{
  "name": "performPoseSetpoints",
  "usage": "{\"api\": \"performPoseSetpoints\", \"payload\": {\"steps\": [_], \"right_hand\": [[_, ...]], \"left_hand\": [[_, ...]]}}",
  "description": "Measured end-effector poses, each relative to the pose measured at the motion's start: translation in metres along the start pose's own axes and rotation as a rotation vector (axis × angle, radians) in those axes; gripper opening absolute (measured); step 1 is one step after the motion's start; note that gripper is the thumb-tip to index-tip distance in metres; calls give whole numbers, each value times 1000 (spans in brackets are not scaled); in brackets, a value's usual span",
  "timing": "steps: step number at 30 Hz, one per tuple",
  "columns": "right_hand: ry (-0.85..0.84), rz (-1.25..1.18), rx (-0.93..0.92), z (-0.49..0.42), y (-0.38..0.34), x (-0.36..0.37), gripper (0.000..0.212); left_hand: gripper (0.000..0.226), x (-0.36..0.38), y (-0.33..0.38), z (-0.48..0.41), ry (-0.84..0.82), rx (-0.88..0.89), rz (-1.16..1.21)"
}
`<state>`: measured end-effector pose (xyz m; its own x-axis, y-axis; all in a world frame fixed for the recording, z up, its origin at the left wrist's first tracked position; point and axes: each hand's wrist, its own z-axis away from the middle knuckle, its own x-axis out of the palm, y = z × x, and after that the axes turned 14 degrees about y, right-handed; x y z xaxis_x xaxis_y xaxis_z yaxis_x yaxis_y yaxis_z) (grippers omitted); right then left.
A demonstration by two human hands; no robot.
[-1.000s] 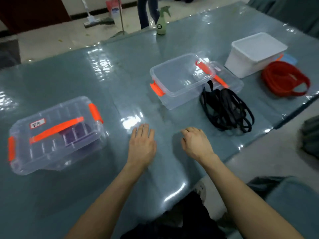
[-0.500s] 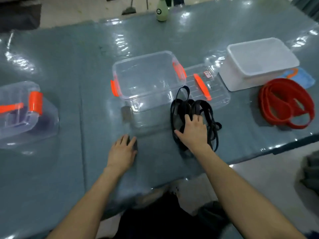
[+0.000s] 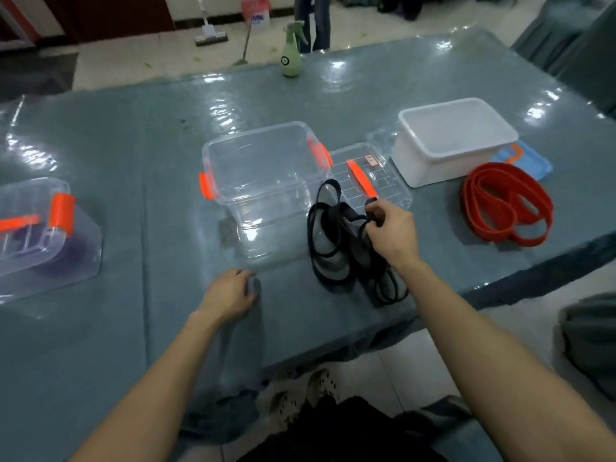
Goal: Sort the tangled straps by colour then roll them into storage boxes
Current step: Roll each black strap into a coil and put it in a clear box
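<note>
Gripped a bunch of the black straps [image 3: 328, 241] in the right hand [image 3: 391, 228], fingers and thumb curled round the narrow, flat webbing, with the rest of the tangle sprawled in loose loops on the surface [image 3: 133, 145] near its front edge. Rested the left hand [image 3: 230, 295] knuckles-up on that glossy, wrinkled grey-green sheeting, fingers loosely bent, holding nothing. Just behind the tangle: a rectangular clear plastic box [image 3: 263, 168], open, with orange latches at both ends, and beside it on the right a ribbed clear lid [image 3: 383, 181] with an orange handle, lying flat. Farther right, an opaque white tub [image 3: 453, 138], open, with a blue lid [image 3: 533, 161] flat beside its right end; in front of these, well apart from the black tangle, wide red straps [image 3: 506, 205] lying in flat, overlapping loops. At the far left, a closed clear box [image 3: 40, 235] with an orange handle and latch, something purple dimly visible inside. At the back edge, a pale green spray bottle [image 3: 291, 51], upright.
</note>
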<state>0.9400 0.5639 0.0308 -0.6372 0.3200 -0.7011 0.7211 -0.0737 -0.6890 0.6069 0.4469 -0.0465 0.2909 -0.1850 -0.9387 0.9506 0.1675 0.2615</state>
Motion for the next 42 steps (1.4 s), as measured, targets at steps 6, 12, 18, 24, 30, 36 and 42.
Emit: {"api": "performPoseSetpoints", "payload": {"steps": [6, 12, 18, 24, 30, 36, 42], "right_hand": [[86, -408, 221, -53, -45, -51, 33], [-48, -735, 273, -89, -75, -71, 30], [-240, -779, 275, -103, -56, -58, 27], [-365, -709, 221, -113, -6, -27, 17], [-415, -201, -5, -100, 52, 1, 13], [-632, 400, -255, -67, 105, 3, 94], [-697, 162, -136, -47, 127, 7, 99]], "left_hand": [[59, -42, 101, -23, 160, 196, 408], [94, -63, 185, -47, 272, 210, 734], [57, -66, 227, -67, 301, 83, 915], [21, -59, 225, -66, 407, -103, 965], [22, -33, 178, -40, 607, -641, 901], [92, 14, 163, -4, 410, -864, 428], [81, 38, 190, 3, 174, -264, 324]]}}
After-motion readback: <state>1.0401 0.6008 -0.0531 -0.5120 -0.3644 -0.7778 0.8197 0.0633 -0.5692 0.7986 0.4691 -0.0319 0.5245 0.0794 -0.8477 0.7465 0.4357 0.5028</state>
